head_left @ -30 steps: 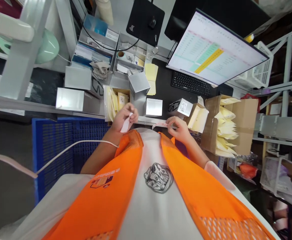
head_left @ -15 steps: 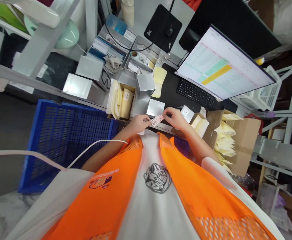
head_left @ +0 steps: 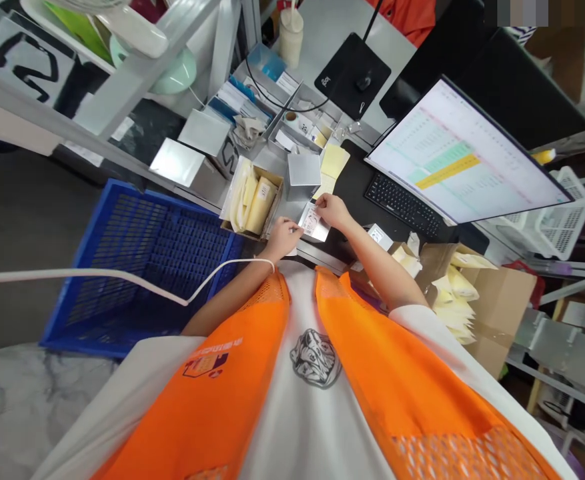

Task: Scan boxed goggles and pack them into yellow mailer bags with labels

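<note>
A small printed label point(head_left: 311, 221) is stretched between my two hands, over the top of a small silver box point(head_left: 321, 233) at the desk's near edge. My left hand point(head_left: 285, 237) pinches the label's lower left end. At its upper right end my right hand point(head_left: 333, 211) grips it between thumb and finger. Whether the label's middle touches the box I cannot tell. Just beyond stands a taller silver box point(head_left: 303, 175), and left of my left hand is an open carton point(head_left: 277, 180) of yellow padded envelopes point(head_left: 261, 207).
A blue plastic crate point(head_left: 97, 233) stands to the left. To the right are a keyboard point(head_left: 402, 205), a monitor point(head_left: 467, 160) and a large carton point(head_left: 502, 313) with yellow envelopes. Sorting trays point(head_left: 272, 87) and a mouse pad point(head_left: 352, 70) lie farther back. A white cable point(head_left: 122, 273) crosses at the left.
Both hands have moved away from my body with the label, from in front of the small silver box to over its top. The camera view has shifted and tilted slightly.
</note>
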`<move>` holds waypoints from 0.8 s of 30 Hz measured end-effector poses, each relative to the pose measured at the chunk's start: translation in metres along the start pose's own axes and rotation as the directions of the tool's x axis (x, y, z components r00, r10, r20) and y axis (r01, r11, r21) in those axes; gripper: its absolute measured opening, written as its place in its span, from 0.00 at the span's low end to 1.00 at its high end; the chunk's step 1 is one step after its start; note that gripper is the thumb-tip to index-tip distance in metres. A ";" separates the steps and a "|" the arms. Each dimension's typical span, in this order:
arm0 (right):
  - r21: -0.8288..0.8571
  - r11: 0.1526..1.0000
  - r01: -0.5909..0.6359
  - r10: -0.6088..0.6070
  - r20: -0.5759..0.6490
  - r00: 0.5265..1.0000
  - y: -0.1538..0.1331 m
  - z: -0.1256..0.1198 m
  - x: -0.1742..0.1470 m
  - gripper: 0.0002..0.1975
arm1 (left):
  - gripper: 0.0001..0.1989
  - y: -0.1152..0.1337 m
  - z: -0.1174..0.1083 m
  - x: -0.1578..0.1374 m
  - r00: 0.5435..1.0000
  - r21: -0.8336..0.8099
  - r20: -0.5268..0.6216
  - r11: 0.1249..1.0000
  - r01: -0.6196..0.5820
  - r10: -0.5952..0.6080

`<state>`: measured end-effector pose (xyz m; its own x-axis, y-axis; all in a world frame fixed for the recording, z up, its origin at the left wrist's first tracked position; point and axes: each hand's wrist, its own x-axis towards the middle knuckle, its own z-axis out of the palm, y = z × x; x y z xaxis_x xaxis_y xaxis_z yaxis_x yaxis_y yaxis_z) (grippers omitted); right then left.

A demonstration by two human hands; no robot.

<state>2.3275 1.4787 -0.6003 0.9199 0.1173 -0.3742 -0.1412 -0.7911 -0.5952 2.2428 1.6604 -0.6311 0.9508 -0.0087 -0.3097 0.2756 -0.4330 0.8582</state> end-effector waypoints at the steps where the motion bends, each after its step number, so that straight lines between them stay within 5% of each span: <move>1: -0.031 1.000 -0.005 0.005 -0.006 1.000 -0.002 0.000 0.001 0.08 | 0.05 -0.002 0.003 0.001 1.000 -0.014 0.005 1.000 0.009 -0.009; 24: -0.249 0.957 -0.147 0.140 -0.043 0.989 -0.024 0.003 0.005 0.11 | 0.11 -0.015 0.010 0.015 0.995 -0.063 0.094 0.998 -0.018 0.024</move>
<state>2.3346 1.4999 -0.5905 0.9057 -0.0207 -0.4234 -0.1790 -0.9240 -0.3379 2.2517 1.6575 -0.6529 0.9396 -0.1037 -0.3262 0.2668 -0.3751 0.8878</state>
